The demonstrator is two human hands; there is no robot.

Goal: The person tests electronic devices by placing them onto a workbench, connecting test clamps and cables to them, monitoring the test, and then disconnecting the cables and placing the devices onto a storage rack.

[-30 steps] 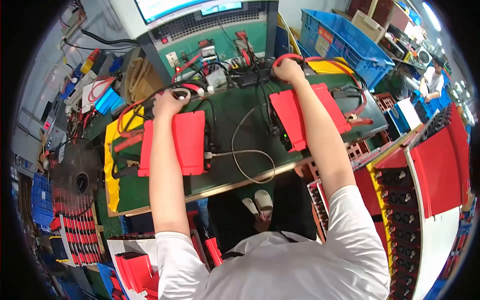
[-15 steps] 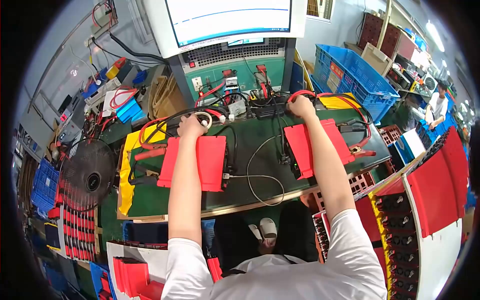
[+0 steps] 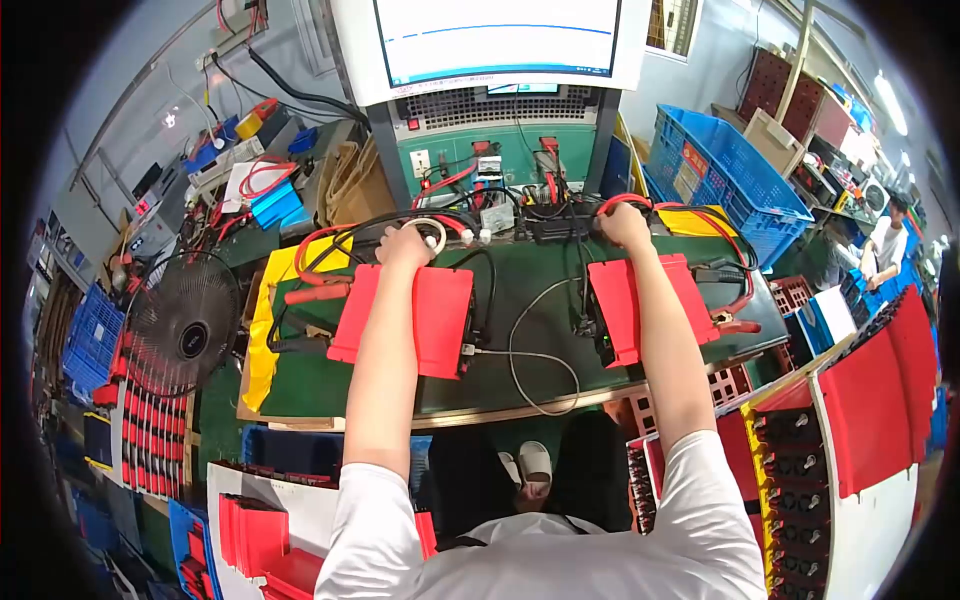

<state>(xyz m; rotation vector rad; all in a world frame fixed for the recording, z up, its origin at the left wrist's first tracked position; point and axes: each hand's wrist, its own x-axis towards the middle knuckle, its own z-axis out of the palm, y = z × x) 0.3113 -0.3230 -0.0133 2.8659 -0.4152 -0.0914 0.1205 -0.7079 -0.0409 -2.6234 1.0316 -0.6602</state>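
Two red metal-cased boxes lie on the green bench, the left red box (image 3: 442, 325) and the right red box (image 3: 617, 315). My left hand (image 3: 404, 246) is at the far end of the left box, beside a loop of white cable (image 3: 437, 232). Its fingers are curled, and what lies under them is hidden. Over the far end of the right box, my right hand (image 3: 625, 225) is closed next to a thick red cable (image 3: 622, 200). My hand hides what its fingers grip. Red-handled clamps, a left clamp (image 3: 318, 292) and a right clamp (image 3: 738, 327), sit at the boxes' outer sides.
Behind the bench (image 3: 500, 385) stands a test cabinet with a monitor (image 3: 500, 40). A grey cable (image 3: 513, 352) loops between the boxes. A fan (image 3: 185, 325) is at left, a blue crate (image 3: 720, 165) at back right. Another person (image 3: 885, 245) sits at far right.
The head view has shifted slightly, so the scene sits further right in the frame. Both hands stay at the far ends of the boxes, with no clear change in grip.
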